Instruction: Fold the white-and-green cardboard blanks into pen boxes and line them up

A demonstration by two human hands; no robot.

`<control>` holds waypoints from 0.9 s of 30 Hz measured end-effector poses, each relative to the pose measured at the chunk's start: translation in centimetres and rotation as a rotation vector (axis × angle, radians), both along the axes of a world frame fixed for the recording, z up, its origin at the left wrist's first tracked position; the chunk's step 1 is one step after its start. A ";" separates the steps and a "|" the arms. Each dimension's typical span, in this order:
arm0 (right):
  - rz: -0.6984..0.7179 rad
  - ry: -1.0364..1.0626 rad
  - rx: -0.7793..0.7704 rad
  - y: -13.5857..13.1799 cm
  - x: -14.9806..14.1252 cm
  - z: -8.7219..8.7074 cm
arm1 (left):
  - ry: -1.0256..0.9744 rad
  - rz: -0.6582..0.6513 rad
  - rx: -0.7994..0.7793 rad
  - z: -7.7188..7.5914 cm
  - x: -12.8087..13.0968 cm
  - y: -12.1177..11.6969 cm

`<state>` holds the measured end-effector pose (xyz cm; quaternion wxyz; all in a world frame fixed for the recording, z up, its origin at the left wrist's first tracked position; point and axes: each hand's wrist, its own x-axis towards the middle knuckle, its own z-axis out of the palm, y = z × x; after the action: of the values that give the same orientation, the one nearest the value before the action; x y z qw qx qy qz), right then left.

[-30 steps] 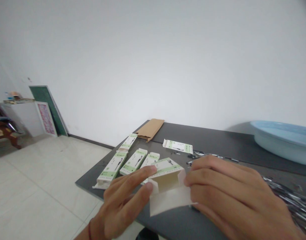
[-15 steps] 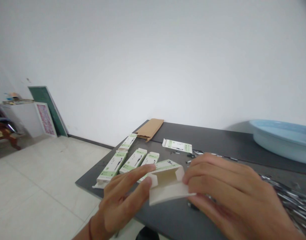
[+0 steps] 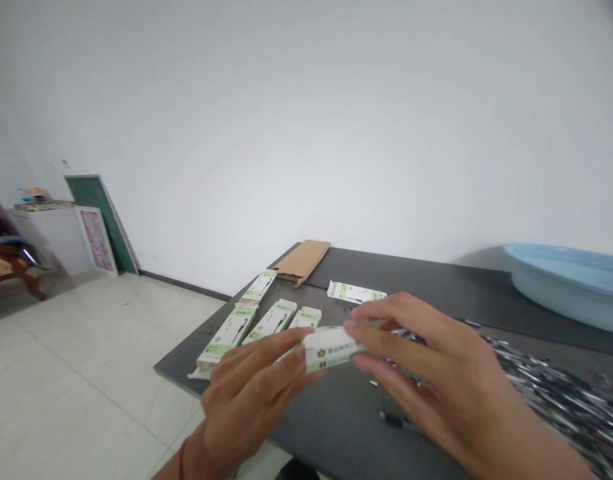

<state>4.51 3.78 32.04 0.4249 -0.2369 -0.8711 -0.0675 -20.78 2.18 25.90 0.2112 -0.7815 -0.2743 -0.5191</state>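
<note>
Green-and-white card, a small carton [image 3: 332, 348], sits pinched between my left hand [image 3: 251, 393] and my right hand [image 3: 426, 373], fingertips closed on its two ends just above the dark table [image 3: 436, 280]; its near end looks folded shut. Beyond my fingers three finished cartons [image 3: 259, 325] lie in a row; the flat carton [image 3: 356, 293] and the loose pens [image 3: 561, 393] to my right suggest more remain.

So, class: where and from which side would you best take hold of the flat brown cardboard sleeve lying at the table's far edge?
Probably pinch the brown cardboard sleeve across its long edges near the middle, coming from above: it lies flat on the table, with nothing touching it.
</note>
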 end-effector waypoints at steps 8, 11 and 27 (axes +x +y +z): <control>0.010 -0.112 0.137 1.5 -0.2 -1.4 | -0.093 0.000 -0.006 -1.0 0.3 0.5; -0.018 -0.162 0.192 1.5 0.0 -1.5 | 0.029 0.054 0.043 -1.1 -0.1 0.7; -0.063 -0.258 0.369 0.4 0.2 -0.2 | 0.230 0.072 0.087 -0.7 -1.1 0.1</control>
<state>4.73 4.16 31.80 0.3439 -0.1713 -0.8833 -0.2687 -21.84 2.27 25.23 0.2937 -0.8155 -0.2534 -0.4294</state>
